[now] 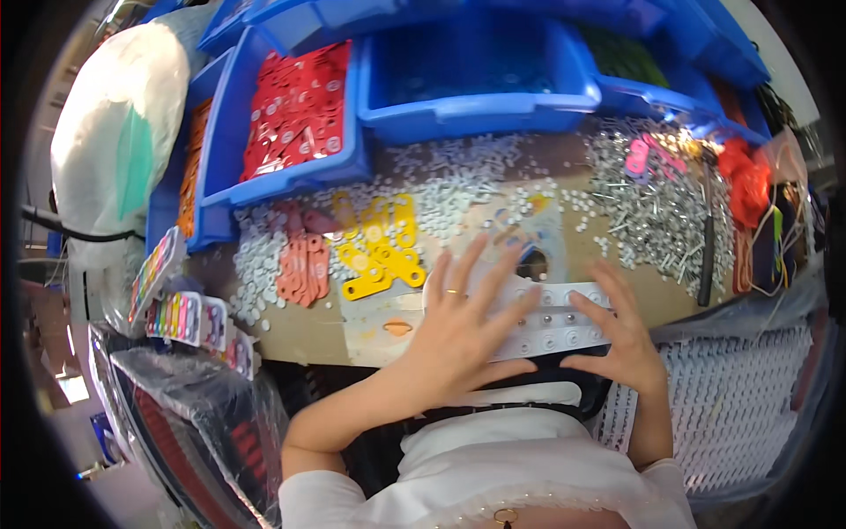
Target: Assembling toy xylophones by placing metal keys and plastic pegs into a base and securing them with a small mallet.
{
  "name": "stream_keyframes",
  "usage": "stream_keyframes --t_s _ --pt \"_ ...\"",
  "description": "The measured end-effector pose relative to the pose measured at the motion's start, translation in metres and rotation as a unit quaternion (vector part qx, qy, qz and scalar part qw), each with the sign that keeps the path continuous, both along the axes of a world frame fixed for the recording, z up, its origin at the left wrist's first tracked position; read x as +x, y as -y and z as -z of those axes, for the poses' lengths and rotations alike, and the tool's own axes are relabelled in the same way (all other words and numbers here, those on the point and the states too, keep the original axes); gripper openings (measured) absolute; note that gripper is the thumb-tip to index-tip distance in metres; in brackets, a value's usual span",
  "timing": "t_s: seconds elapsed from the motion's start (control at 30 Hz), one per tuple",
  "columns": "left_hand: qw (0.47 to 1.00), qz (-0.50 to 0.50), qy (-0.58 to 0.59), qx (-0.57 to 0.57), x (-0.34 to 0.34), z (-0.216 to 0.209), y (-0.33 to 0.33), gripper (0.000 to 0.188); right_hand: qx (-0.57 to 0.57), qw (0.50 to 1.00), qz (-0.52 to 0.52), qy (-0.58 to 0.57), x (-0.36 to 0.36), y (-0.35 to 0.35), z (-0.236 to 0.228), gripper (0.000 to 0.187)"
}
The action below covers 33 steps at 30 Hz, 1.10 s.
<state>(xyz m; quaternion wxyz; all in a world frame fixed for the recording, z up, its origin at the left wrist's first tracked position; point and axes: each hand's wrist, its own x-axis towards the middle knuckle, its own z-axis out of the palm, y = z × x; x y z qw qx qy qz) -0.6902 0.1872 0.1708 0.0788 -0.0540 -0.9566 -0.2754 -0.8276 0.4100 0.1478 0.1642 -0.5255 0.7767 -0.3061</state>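
Observation:
A white plastic strip piece (pixel 551 319) with rows of round sockets, some with small metal-looking balls or studs, lies at the table's near edge in front of me. My left hand (pixel 467 331) is spread over its left part, fingers apart, hiding that end. At its right end is my right hand (pixel 624 339), thumb and fingers apart; whether the fingertips touch the strip I cannot tell. Left of my left hand lie flat yellow perforated pieces (pixel 379 251) and a stack of salmon-pink pieces (pixel 304 264). A small orange piece (pixel 398 327) rests near the edge.
Blue bins (pixel 480 119) line the back, one filled with red pieces (pixel 300 110). Small white caps (pixel 449 189) and a heap of metal screws or pins (pixel 665 220) cover the table. A black-handled tool (pixel 707 256) lies on the right. Stacked white pieces (pixel 731 397) stand at lower right.

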Motion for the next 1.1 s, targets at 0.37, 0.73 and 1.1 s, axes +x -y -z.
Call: stream_keyframes --t_s 0.37,0.73,1.1 --pt "0.984 -0.169 0.030 0.036 0.072 0.034 0.012 0.070 0.059 0.991 -0.123 0.019 -0.011 0.056 -0.017 0.066" --pt "0.933 -0.339 -0.119 -0.011 0.078 0.034 0.099 0.025 0.095 0.962 -0.125 -0.225 -0.029 0.196 0.007 0.044" --pt "0.879 -0.435 -0.076 -0.178 0.095 0.040 0.172 0.017 -0.081 0.960 -0.252 -0.094 0.040 0.277 -0.013 0.019"
